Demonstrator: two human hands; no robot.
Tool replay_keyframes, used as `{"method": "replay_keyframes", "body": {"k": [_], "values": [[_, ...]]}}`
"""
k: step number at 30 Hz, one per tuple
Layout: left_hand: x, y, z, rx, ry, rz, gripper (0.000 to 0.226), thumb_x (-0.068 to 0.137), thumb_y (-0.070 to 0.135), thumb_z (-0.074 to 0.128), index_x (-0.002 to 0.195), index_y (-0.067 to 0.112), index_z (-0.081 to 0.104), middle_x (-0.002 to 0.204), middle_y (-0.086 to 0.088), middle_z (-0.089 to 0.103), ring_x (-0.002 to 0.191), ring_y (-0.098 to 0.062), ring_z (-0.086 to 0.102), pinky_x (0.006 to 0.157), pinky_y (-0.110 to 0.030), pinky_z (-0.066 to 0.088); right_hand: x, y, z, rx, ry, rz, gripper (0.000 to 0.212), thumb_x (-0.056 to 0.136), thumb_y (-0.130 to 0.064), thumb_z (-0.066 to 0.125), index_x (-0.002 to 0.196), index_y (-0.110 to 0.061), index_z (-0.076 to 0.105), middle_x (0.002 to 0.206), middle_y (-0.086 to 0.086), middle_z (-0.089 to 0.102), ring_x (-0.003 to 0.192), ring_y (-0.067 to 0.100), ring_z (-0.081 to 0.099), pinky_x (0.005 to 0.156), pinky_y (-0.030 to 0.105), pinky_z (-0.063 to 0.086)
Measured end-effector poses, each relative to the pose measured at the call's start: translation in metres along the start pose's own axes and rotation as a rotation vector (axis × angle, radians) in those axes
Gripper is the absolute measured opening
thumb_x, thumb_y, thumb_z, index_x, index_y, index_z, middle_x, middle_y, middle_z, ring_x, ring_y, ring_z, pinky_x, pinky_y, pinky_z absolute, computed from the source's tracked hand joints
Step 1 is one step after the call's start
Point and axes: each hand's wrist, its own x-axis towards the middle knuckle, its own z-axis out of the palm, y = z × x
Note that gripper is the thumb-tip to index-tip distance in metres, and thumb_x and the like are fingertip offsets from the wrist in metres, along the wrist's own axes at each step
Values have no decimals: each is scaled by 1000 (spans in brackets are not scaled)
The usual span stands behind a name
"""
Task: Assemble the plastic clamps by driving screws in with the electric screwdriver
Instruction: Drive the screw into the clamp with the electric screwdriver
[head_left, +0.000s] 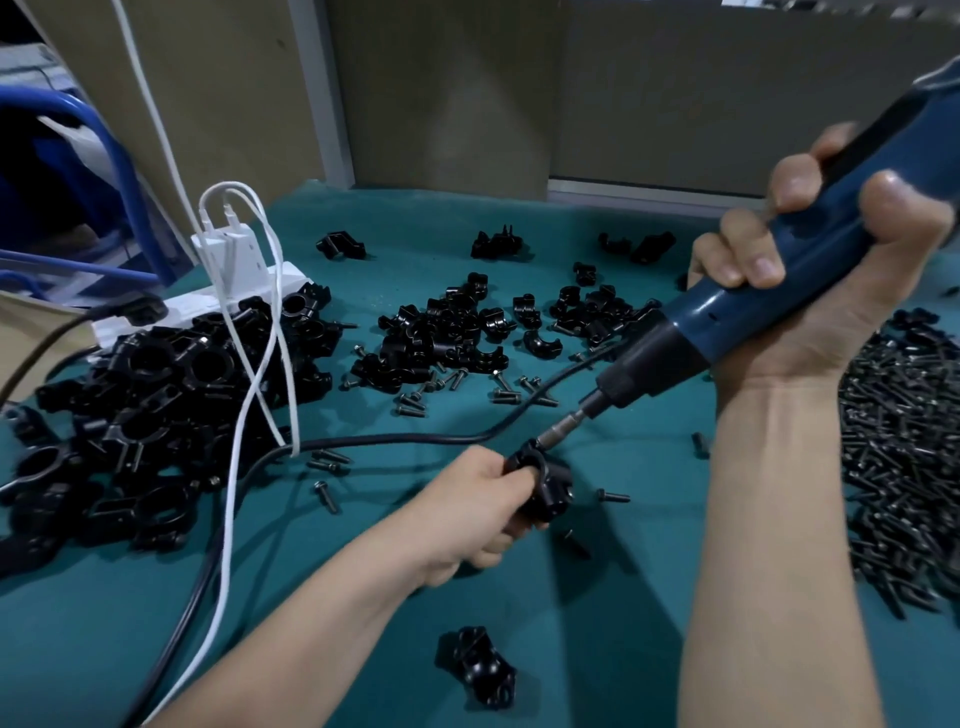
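Screwdriver (769, 275) was gripped in the right hand (831, 291), fingers wrapped round its blue body, bit tilted down onto a black clamp (540, 483). Left hand (483, 504) clutched that clamp just above the bench (363, 597) near its front middle. Screws (914, 467) were piled at the right edge, more clamps (150, 415) heaped at the left.

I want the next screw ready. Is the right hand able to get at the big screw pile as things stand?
Probably not yet: the right hand grips the electric screwdriver, its bit at the clamp in the left hand. The screw pile lies open close beside it, nothing between.
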Motion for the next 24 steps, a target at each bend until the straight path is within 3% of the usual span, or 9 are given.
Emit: {"method": "replay_keyframes", "body": {"k": [8, 13, 17, 24], "values": [[0, 1, -1, 12, -51, -19, 48, 100, 17, 45, 52, 17, 42, 40, 8, 33, 32, -5, 18, 34, -13, 14, 0, 0, 1, 21, -22, 21, 46, 60, -9, 84, 93, -2, 53, 67, 8, 59, 37, 17, 47, 39, 23, 38], [-3, 2, -2, 68, -132, -42, 51, 98, 16, 44, 47, 20, 49, 45, 4, 31, 34, -6, 16, 39, -14, 9, -1, -5, 1, 286, -88, 74, 43, 61, 8, 80, 93, 6, 51, 68, 20, 59, 35, 25, 49, 41, 27, 41], [-8, 5, -3, 89, -214, -83, 49, 98, 14, 38, 50, 18, 49, 46, 3, 31, 35, -5, 15, 41, -16, 7, -1, -6, 2, 325, -114, 97, 39, 66, 9, 77, 95, 7, 51, 68, 21, 57, 35, 27, 49, 42, 29, 39], [-8, 6, -1, 106, -190, -96, 42, 100, 17, 38, 59, 12, 48, 46, 3, 32, 34, -5, 16, 38, -17, 8, -1, -6, 1, 316, -85, 95, 45, 61, 9, 81, 93, 5, 49, 63, 19, 56, 34, 25, 48, 41, 27, 37]]}}
